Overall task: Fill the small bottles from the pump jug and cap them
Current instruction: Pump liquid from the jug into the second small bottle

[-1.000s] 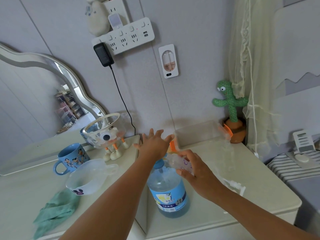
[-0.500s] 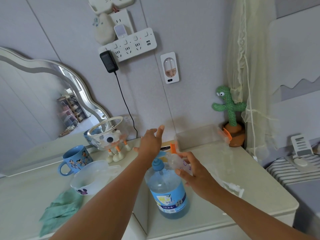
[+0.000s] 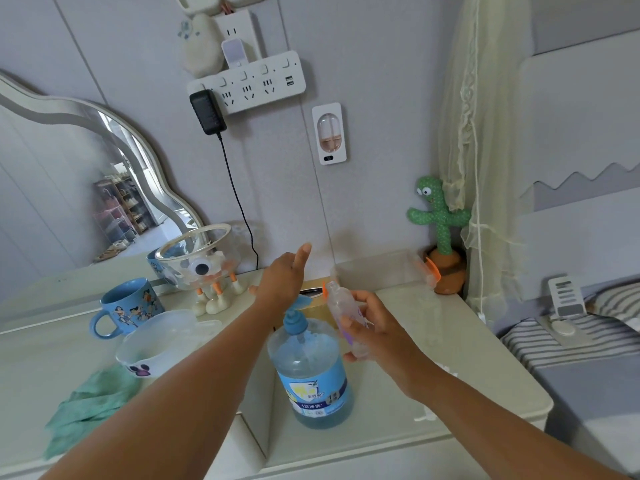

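Left hand [image 3: 282, 284] over the pump jug's [image 3: 311, 372] blue pump head, palm down, fingers spread & loose, index pointing up-fwd, forearm reaching in from lower left, right hand [image 3: 375, 329] just right of the jug neck, fingers wrapped round a small clear bottle [image 3: 341, 308], tilted, mouth toward the pump

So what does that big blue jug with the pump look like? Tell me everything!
The pump jug is a big, clear plastic bottle standing upright on the pale tabletop. It holds blue liquid, with some room left at the top. A blue and white label wraps its lower half. On top sits a blue pump head, and the left hand rests over it. The right hand holds a small bottle beside its neck.
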Motion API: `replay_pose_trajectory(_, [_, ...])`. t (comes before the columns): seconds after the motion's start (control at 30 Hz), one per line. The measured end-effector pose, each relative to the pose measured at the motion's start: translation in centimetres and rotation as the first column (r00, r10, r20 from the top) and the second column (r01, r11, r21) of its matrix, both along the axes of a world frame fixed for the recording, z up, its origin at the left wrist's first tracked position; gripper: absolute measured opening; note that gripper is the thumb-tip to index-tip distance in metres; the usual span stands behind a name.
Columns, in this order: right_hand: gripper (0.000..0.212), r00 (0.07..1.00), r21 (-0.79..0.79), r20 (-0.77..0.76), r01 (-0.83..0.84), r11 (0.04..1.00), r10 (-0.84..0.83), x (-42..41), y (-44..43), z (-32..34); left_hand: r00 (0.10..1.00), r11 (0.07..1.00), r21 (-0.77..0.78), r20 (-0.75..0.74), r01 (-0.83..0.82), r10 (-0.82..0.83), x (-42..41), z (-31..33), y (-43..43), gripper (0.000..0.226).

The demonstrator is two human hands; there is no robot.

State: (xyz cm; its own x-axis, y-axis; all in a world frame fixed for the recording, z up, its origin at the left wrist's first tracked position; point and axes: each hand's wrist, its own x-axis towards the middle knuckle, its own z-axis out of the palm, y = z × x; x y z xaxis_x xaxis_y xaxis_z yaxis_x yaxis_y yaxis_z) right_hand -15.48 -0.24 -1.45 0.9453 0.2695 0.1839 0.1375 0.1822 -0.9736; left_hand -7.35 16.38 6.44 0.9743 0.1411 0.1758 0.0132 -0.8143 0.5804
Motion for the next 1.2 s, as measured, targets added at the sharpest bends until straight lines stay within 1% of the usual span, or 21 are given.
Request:
replay_pose_trajectory(0.17, [0.043,1.0,0.006,-0.005,0.03,1.0,-0.029,-0.1,-0.8,0.1,1.0,1.0,0.005,0.013,0.028,-0.028,-0.1,0.6,-0.3,0.056])
replay_pose_trajectory(0.23, [0.043,0.999,0.013,-0.012,0.042,0.999,-0.042,-0.2,-1.1,-0.1,0.998,0.998,-0.01,0.036,0.058,-0.057,-0.2,0.4,-0.5,0.046])
replay_pose_trajectory(0.4, [0.048,0.998,0.032,-0.024,0.06,0.998,-0.059,-0.7,-2.3,-0.5,0.975,0.973,-0.083,0.08,0.215,-0.209,-1.5,0.1,-2.1,0.037])
replay_pose_trajectory(0.43, [0.05,0.998,0.035,-0.033,0.059,0.998,-0.058,-0.8,-2.5,-0.5,0.968,0.967,-0.078,0.082,0.242,-0.236,-1.7,0.1,-2.3,0.035])
replay_pose_trajectory(0.53, [0.053,0.996,0.049,-0.057,0.071,0.996,-0.068,-1.2,-3.7,-0.7,0.942,0.944,0.011,0.065,0.329,-0.329,-2.5,0.1,-3.1,0.029])
replay_pose_trajectory(0.63, [0.055,0.994,0.078,-0.068,0.086,0.993,-0.081,-1.8,-4.8,-0.8,0.922,0.924,-0.045,0.096,0.379,-0.374,-3.5,0.1,-4.2,0.024])
replay_pose_trajectory(0.7, [0.055,0.992,0.081,-0.071,0.106,0.991,-0.101,-2.2,-5.5,-0.8,0.895,0.892,-0.085,0.088,0.444,-0.437,-4.3,-0.1,-5.0,0.019])
replay_pose_trajectory(0.77, [0.055,0.99,0.085,-0.08,0.121,0.989,-0.115,-2.4,-5.9,-0.9,0.865,0.846,-0.192,0.04,0.497,-0.499,-5.1,-0.3,-5.4,0.016])
replay_pose_trajectory(0.83, [0.056,0.988,0.078,-0.09,0.135,0.988,-0.128,-2.9,-6.3,-1.1,0.835,0.796,-0.314,-0.019,0.517,-0.55,-5.8,-0.7,-5.9,0.02])
replay_pose_trajectory(0.87, [0.057,0.986,0.068,-0.093,0.142,0.988,-0.135,-3.1,-6.4,-1.3,0.822,0.78,-0.344,-0.037,0.523,-0.568,-6.2,-1.0,-6.2,0.022])
replay_pose_trajectory(1.0, [0.06,0.983,0.03,-0.084,0.164,0.986,-0.161,-4.0,-6.8,-2.1,0.815,0.766,-0.382,-0.057,0.516,-0.577,-7.0,-2.3,-7.2,0.012])
replay_pose_trajectory(1.07, [0.059,0.983,0.009,-0.073,0.169,0.986,-0.168,-4.5,-6.9,-2.5,0.815,0.77,-0.393,-0.082,0.502,-0.574,-7.4,-3.0,-7.6,0.012])
replay_pose_trajectory(1.2, [0.059,0.983,-0.025,-0.059,0.174,0.984,-0.176,-5.2,-7.2,-3.3,0.809,0.783,-0.366,-0.121,0.502,-0.575,-8.0,-4.5,-8.2,0.031])
